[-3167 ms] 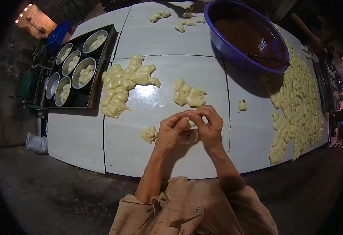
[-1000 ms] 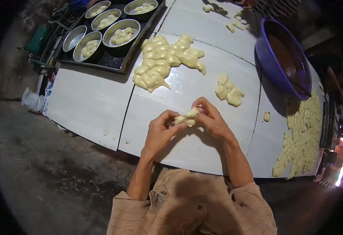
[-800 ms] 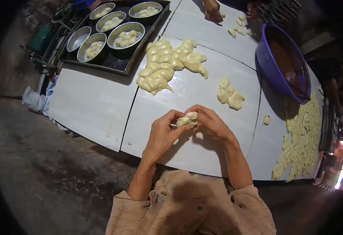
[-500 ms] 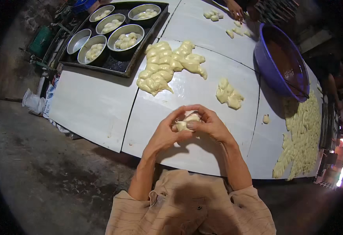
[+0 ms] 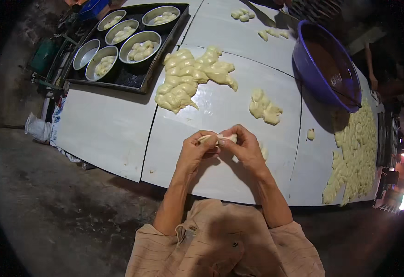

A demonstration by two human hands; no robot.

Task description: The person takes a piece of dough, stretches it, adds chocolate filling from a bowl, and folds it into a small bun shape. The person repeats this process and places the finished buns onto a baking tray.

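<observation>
Between my fingertips, just above the white table (image 5: 114, 124), a small piece of pale dough (image 5: 228, 138) is stretched lengthwise. My left hand (image 5: 196, 150) pinches its left end. The other end sits in the bent fingers of my right hand (image 5: 245, 148). Part of the dough is hidden by both thumbs. Against the outer side of my right hand lies another small dough lump (image 5: 264, 151), partly covered. Beyond my hands spreads a large glossy dough mass (image 5: 183, 76), with a smaller dough clump (image 5: 264, 108) to its right.
At the far left a black tray (image 5: 142, 87) bears several round metal pans (image 5: 140, 46), most holding dough balls. A purple basin (image 5: 303, 64) of brown contents stands at right, near a broad sheet of dough strips (image 5: 354, 157). Small dough pieces (image 5: 243, 15) lie at the far edge.
My hands have drawn slightly apart, and the dough cupped between them is now stretched between fingertips. A dough lump shows beside my right hand. Another person's hand at the far edge has pulled back.
</observation>
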